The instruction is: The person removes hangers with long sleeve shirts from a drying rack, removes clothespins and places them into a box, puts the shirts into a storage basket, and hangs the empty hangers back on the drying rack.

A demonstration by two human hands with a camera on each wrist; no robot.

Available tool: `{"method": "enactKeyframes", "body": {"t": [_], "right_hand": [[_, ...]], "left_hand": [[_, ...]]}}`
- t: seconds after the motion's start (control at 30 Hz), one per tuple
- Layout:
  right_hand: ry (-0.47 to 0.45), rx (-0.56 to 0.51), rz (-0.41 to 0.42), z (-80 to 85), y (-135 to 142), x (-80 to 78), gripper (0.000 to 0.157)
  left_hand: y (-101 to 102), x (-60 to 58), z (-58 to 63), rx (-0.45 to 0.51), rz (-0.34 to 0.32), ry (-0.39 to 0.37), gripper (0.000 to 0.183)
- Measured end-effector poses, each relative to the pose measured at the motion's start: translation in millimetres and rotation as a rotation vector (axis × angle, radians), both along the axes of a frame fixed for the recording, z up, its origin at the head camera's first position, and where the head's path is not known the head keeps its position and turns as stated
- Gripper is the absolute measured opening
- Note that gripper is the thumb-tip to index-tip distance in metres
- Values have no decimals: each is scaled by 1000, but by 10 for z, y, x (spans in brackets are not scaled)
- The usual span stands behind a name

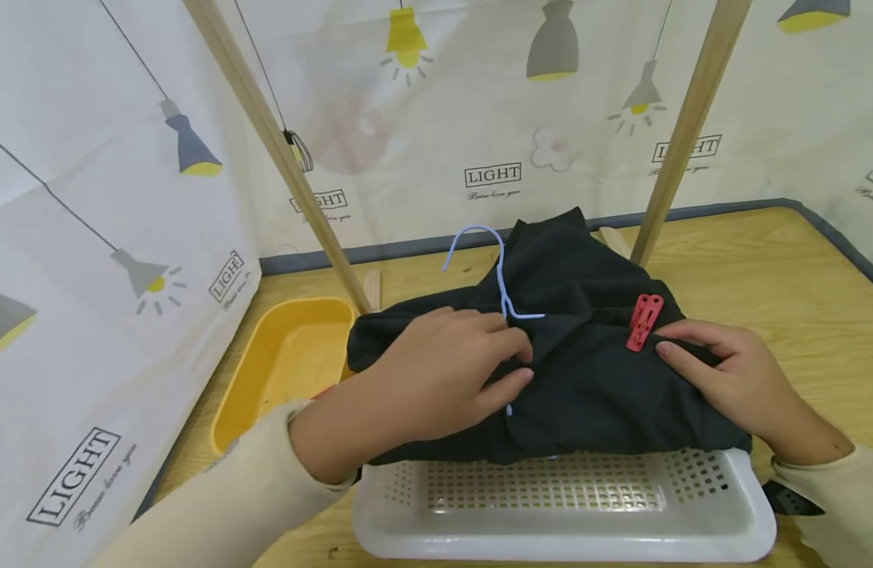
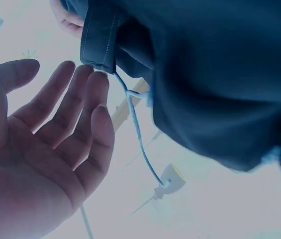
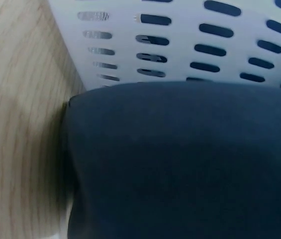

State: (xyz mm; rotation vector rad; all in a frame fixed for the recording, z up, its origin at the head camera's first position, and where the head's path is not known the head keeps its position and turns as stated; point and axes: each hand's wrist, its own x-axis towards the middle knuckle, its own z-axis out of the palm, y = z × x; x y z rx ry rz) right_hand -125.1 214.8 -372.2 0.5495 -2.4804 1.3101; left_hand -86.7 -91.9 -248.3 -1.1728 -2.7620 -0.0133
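A black garment (image 1: 607, 394) lies bunched across a white basket, with the light-blue hook of a hanger (image 1: 503, 272) sticking up through it. My left hand (image 1: 443, 367) hovers over the garment's middle, just below the hook. In the left wrist view its fingers (image 2: 75, 114) are loosely bent, fingertips right at a stitched band (image 2: 98, 42) of the cloth, palm holding nothing. At the right side, my right hand (image 1: 749, 383) pinches the garment between thumb and fingers. Beside those fingertips a red clothespin (image 1: 645, 322) sits on the cloth. Dark fabric (image 3: 180, 159) fills most of the right wrist view.
The white perforated basket (image 1: 564, 544) stands under the garment at the front. A yellow tray (image 1: 226, 410) is on the wooden table (image 1: 799, 276) at the left. Two wooden poles (image 1: 287, 166) rise behind, in front of a lamp-patterned wall sheet.
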Motion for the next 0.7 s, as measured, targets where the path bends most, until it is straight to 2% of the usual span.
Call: {"method": "enactKeyframes", "body": {"t": [0.13, 0.3, 0.57, 0.7], "right_hand": [[2, 4, -4, -6, -23, -4, 17], [19, -10, 5, 8, -31, -5, 17], [34, -21, 27, 7, -30, -16, 16], [40, -19, 30, -6, -19, -21, 17]], "left_hand": [[160, -119, 44, 4, -50, 37, 21], [352, -279, 30, -11, -86, 63, 20], [570, -448, -31, -53, -80, 19, 26], [658, -529, -49, -90, -41, -40, 29]]}}
